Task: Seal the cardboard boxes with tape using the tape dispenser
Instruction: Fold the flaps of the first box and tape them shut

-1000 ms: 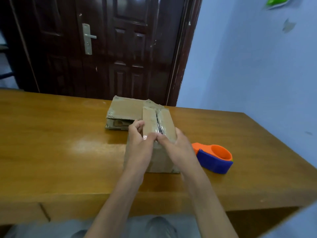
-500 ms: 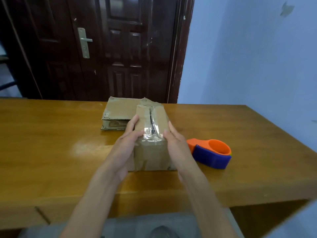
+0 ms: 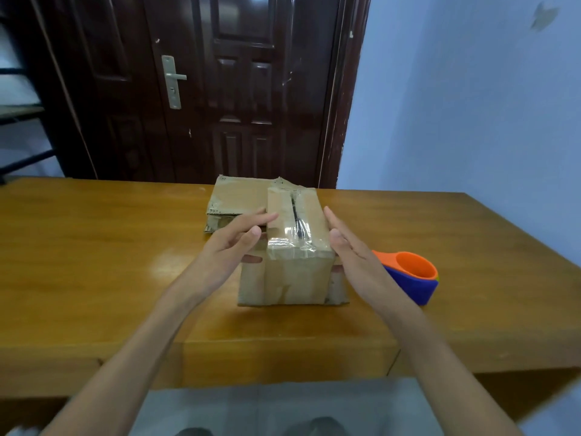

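A small cardboard box [image 3: 297, 272] stands on the wooden table [image 3: 94, 262], clear tape across the near end of its top seam. Further back the seam gapes dark. A second, flatter cardboard box [image 3: 239, 198] lies right behind it. My left hand [image 3: 231, 250] hovers at the box's left side with fingers straight and spread. My right hand [image 3: 352, 250] is flat and open beside the box's right side, close to it. Neither hand holds anything. The orange and blue tape dispenser [image 3: 412, 275] sits on the table just right of my right hand.
A dark wooden door [image 3: 220, 89] and a pale blue wall [image 3: 471, 105] stand behind the table. The table's front edge [image 3: 283, 357] runs near my lap. A dark shelf frame [image 3: 19, 121] shows at far left.
My hands pressed the tape on the box top, slid to its sides, and now have come off the box, fingers straightened. The view has shifted slightly.
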